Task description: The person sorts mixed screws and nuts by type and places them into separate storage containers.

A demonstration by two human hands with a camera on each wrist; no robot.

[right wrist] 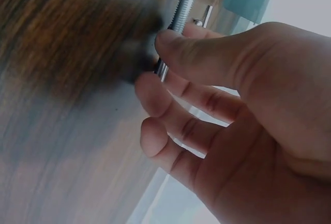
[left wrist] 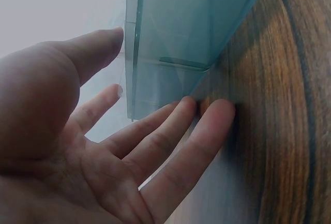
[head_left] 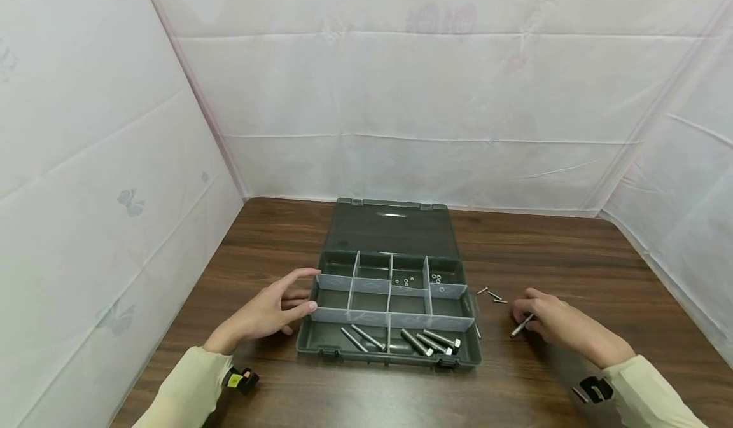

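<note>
An open dark green organizer box with clear dividers lies on the wooden table. Its front compartments hold several long bolts; small nuts sit in the rear ones. My left hand rests open against the box's left side, fingers straight, thumb near the rim; the left wrist view shows the fingers beside the box wall. My right hand is on the table to the right of the box and pinches a long bolt between thumb and fingertips; the threaded bolt shows in the right wrist view.
Three short screws lie on the table between the box and my right hand. The box lid lies flat behind the compartments. White cloth walls close in the table at the back and both sides.
</note>
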